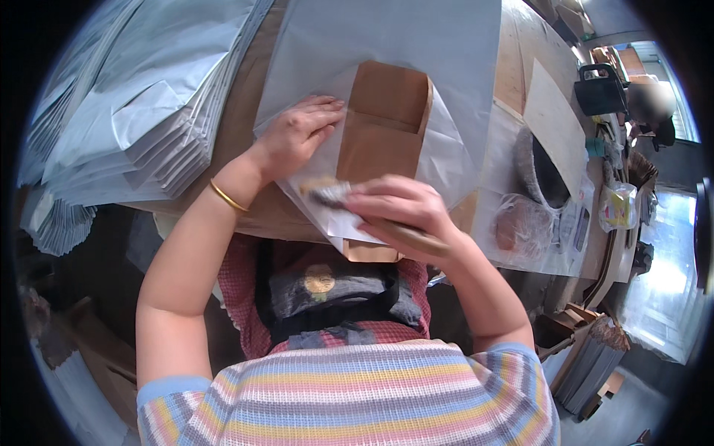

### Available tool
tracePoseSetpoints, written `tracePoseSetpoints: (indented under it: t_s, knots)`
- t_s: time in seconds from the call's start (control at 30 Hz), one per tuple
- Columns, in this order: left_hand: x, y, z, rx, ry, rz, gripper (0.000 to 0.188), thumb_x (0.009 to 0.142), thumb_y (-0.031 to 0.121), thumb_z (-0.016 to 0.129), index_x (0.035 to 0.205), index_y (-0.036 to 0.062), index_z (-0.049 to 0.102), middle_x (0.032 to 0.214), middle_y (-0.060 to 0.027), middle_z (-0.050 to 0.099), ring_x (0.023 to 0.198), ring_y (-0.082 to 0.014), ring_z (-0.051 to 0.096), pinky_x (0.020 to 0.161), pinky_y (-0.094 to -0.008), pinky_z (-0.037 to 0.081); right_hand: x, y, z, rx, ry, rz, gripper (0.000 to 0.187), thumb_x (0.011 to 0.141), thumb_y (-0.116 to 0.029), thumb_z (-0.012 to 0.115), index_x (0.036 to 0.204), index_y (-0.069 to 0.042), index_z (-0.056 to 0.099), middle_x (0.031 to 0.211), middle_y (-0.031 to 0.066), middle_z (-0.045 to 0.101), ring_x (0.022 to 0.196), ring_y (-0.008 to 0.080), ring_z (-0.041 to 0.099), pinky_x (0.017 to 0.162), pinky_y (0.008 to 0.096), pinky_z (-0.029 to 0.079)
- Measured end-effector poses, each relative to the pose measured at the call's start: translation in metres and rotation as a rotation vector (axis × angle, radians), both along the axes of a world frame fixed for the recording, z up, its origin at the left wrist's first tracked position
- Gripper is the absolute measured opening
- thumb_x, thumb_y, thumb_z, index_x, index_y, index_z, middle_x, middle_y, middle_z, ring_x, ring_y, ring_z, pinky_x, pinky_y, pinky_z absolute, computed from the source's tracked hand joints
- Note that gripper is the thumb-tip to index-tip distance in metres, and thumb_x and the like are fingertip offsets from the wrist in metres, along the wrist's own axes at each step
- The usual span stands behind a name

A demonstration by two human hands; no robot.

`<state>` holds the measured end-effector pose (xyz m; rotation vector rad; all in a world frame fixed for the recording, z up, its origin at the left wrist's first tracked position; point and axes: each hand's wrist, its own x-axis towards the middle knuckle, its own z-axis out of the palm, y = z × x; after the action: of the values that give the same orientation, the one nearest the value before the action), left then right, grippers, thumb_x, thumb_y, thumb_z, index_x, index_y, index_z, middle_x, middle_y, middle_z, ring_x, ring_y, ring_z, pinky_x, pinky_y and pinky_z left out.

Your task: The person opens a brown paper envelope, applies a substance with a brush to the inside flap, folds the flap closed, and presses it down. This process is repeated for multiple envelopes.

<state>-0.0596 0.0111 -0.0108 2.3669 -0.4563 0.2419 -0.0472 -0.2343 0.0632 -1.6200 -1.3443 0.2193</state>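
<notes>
Of two hands (299, 134), the right (405, 207) holds one wooden-handled brush (338, 198).

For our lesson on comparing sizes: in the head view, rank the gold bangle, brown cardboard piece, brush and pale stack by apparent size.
1. Pale stack
2. Brown cardboard piece
3. Brush, partly covered
4. Gold bangle

Beyond the left hand (301, 134), flat pale sheeting (394, 33) leaves open room. A thick stack of silvery bags (163, 89) blocks the left; a clear plastic bag (523, 227) and pale board (554, 123) crowd the right; the right hand (405, 208) and its brush (413, 238) bar the near middle.
</notes>
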Motion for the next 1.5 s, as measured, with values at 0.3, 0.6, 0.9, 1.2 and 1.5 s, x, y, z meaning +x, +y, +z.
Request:
tracePoseSetpoints:
  t_s: [0.3, 0.6, 0.9, 1.2, 1.5]
  knots:
    - [-0.001, -0.011, -0.005, 0.229, -0.226, 0.069, 0.031, 0.087, 0.011, 0.062, 0.116, 0.0009, 0.066, 0.13, -0.0173, 0.059, 0.127, -0.0341, 0.05, 0.106, -0.0407, 0.041, -0.022, -0.033, -0.01, -0.282, 0.018, 0.079, 0.018, 0.081, -0.008, 0.07, 0.097, -0.001, 0.067, 0.087, 0.0136, 0.065, 0.077, 0.0335, 0.063, 0.065, 0.0408, 0.052]
    - [-0.002, -0.012, -0.005, 0.331, -0.218, 0.088, 0.032, 0.088, 0.011, 0.061, 0.118, 0.0013, 0.065, 0.132, -0.0185, 0.057, 0.127, -0.0358, 0.05, 0.107, -0.0428, 0.041, -0.034, -0.094, 0.015, -0.34, -0.291, -0.353, 0.025, 0.074, -0.008, 0.075, 0.098, -0.003, 0.068, 0.088, 0.0116, 0.066, 0.078, 0.0266, 0.068, 0.065, 0.0351, 0.056]
    - [-0.002, -0.017, 0.007, 0.366, -0.185, 0.09, 0.034, 0.086, 0.009, 0.061, 0.118, 0.0018, 0.065, 0.132, -0.0196, 0.057, 0.126, -0.0367, 0.05, 0.108, -0.0458, 0.038, 0.024, -0.096, 0.037, -0.074, 0.315, -0.139, 0.011, 0.081, -0.002, 0.071, 0.091, 0.001, 0.071, 0.083, 0.0107, 0.069, 0.069, 0.0179, 0.066, 0.063, 0.0295, 0.053]
    - [0.001, -0.018, 0.009, 0.369, -0.153, 0.072, 0.034, 0.084, 0.01, 0.062, 0.117, 0.0029, 0.066, 0.131, -0.0201, 0.057, 0.126, -0.0358, 0.05, 0.11, -0.0469, 0.036, 0.131, -0.048, -0.012, -0.23, 0.415, -0.724, 0.015, 0.084, -0.011, 0.071, 0.083, 0.003, 0.07, 0.069, 0.0064, 0.067, 0.063, 0.0076, 0.058, 0.059, 0.0257, 0.048]
    - [-0.005, -0.012, 0.003, 0.194, -0.151, 0.194, 0.038, 0.079, 0.014, 0.068, 0.113, 0.0009, 0.056, 0.115, -0.0196, 0.056, 0.116, -0.0397, 0.052, 0.104, -0.0481, 0.039, 0.114, 0.011, -0.002, 0.141, 0.08, -0.58, 0.016, 0.077, 0.002, 0.075, 0.092, -0.003, 0.071, 0.084, 0.015, 0.069, 0.069, 0.0184, 0.066, 0.067, 0.0287, 0.053]
